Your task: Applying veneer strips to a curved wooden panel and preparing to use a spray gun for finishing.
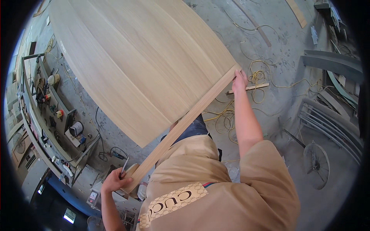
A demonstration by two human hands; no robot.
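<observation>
A long, narrow wooden strip (173,136) runs diagonally in front of my body. My left hand (113,180) grips its lower left end, thumb on the wood. A thin, pale, rod-like thing (125,164) stands up by those fingers; I cannot tell whether they hold it. At the upper right end, my right hand (239,80) is closed around the strip, beside the corner of a large light wood-grain panel (142,65). The strip's far end meets that corner, while its lower part stands apart from the panel's near edge.
Yellow cord or hose (257,77) lies tangled on the grey floor to the right. A long workbench (42,127) with tools and cans stands at the left. Metal racks (327,123) and a round wire-guarded fan (317,165) are on the right.
</observation>
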